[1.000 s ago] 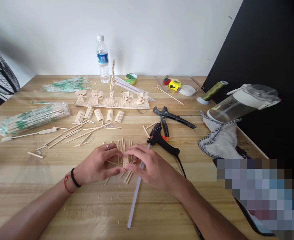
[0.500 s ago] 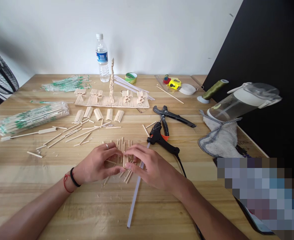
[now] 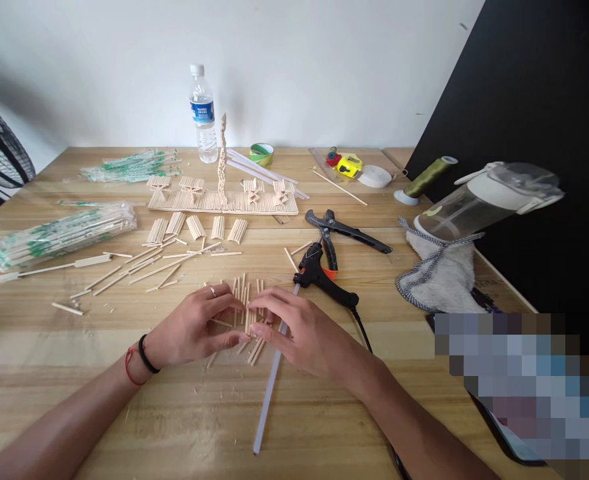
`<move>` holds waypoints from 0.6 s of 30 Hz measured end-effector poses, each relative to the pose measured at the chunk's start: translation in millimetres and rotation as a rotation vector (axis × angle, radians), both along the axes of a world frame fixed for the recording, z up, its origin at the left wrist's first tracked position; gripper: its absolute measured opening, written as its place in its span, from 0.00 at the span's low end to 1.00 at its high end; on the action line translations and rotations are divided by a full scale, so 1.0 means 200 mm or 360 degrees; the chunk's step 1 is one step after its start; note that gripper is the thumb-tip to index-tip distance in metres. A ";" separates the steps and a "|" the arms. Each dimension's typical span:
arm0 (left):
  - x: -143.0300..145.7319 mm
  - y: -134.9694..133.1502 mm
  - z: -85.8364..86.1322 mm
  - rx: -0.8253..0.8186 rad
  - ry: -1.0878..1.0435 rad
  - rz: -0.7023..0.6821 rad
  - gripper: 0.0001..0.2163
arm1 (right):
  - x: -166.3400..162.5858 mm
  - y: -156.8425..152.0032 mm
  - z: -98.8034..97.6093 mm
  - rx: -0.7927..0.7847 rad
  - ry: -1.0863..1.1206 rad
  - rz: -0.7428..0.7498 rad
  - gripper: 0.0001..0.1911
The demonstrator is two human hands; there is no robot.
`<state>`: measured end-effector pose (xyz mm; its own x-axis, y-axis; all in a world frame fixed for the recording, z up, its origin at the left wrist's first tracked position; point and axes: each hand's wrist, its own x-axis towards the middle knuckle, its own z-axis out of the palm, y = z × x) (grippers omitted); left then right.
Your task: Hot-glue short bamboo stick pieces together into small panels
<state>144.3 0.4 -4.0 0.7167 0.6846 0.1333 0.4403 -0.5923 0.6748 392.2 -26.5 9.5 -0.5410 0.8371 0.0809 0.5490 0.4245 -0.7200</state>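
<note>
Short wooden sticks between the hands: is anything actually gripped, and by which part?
Left hand and right hand pinch short pale wooden sticks mid-length with fingertips, on the table; exact grip hidden.

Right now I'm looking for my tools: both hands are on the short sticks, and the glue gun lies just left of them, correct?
Not quite. In the head view the glue gun lies just right of the sticks. Both the left hand and the right hand are on them.

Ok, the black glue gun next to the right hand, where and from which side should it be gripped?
Grip the glue gun by its black handle, the thick part angling toward the cord end, coming from above and the right. It lies flat on the table with its nozzle toward the cut sticks; the right hand is nearest.
</note>
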 end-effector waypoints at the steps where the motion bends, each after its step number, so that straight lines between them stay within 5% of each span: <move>1: 0.00 0.00 0.00 0.0001 -0.0002 0.0002 0.18 | 0.00 0.00 0.00 -0.0001 0.0001 -0.0001 0.13; 18: 0.00 0.00 0.01 0.0029 0.0039 0.0004 0.18 | 0.00 0.00 0.00 0.0027 -0.0006 -0.0008 0.11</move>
